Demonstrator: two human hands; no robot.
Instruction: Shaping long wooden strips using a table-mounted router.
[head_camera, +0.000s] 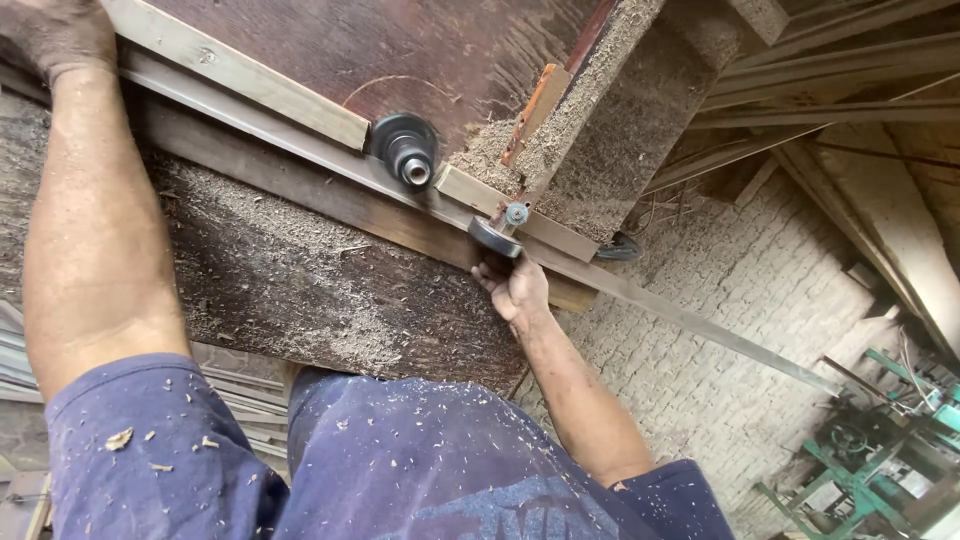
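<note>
Over a sawdust-covered wooden surface (300, 270), two bare hands work along a metal rail (330, 160).

Left hand (55, 35) rests at the rail's far-left end, grip unclear. Right of the black knob (405, 145), the right hand (515, 285) wraps a round handwheel (495, 238) just below the rail.
</note>
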